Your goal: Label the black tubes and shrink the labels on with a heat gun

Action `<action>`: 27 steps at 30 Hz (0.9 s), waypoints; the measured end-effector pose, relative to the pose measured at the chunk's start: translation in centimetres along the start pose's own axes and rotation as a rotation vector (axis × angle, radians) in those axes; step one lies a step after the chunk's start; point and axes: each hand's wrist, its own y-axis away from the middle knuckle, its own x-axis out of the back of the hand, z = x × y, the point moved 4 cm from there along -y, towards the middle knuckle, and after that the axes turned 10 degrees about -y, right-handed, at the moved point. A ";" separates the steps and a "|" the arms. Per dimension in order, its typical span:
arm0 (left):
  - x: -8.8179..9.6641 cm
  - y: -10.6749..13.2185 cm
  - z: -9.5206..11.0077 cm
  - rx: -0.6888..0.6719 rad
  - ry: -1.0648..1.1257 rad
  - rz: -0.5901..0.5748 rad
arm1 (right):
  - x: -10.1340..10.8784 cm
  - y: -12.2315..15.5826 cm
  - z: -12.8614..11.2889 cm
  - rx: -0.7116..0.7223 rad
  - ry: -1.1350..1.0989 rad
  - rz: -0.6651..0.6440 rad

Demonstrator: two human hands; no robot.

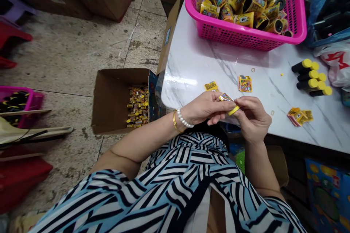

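Note:
Close to the table's front edge, my left hand (pixel 212 107) is closed around a small tube (pixel 225 97) with a printed yellow wrap and a yellow cap (pixel 233 110). My right hand (pixel 253 116) pinches the same tube at its capped end, fingertips touching the cap. Behind the hands lie a loose printed label (pixel 211 86) and a small stack of labels (pixel 245 83). A fanned bundle of labels (pixel 299 116) rests to the right. Several black tubes with yellow caps (pixel 311 76) lie side by side at the right of the table.
A pink basket (pixel 246 36) full of wrapped tubes stands at the back of the white table (pixel 186 65). On the floor to the left, an open cardboard box (pixel 109 102) holds many more. A blue plastic bag (pixel 322 11) sits at the far right.

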 end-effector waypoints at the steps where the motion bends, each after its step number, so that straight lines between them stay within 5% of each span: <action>1: -0.2 0.0 0.0 0.005 0.005 -0.008 | 0.1 -0.1 -0.2 0.001 0.016 -0.030; 17: -0.7 -0.8 -0.9 0.092 -0.027 0.040 | 0.0 1.5 1.0 -0.003 0.133 0.237; 23: -1.1 -0.7 -0.6 0.073 -0.047 0.084 | -0.7 0.7 0.3 0.019 0.109 0.085; 27: -0.8 -0.5 -0.6 0.118 0.018 0.082 | -0.3 0.4 -0.1 -0.050 0.057 0.122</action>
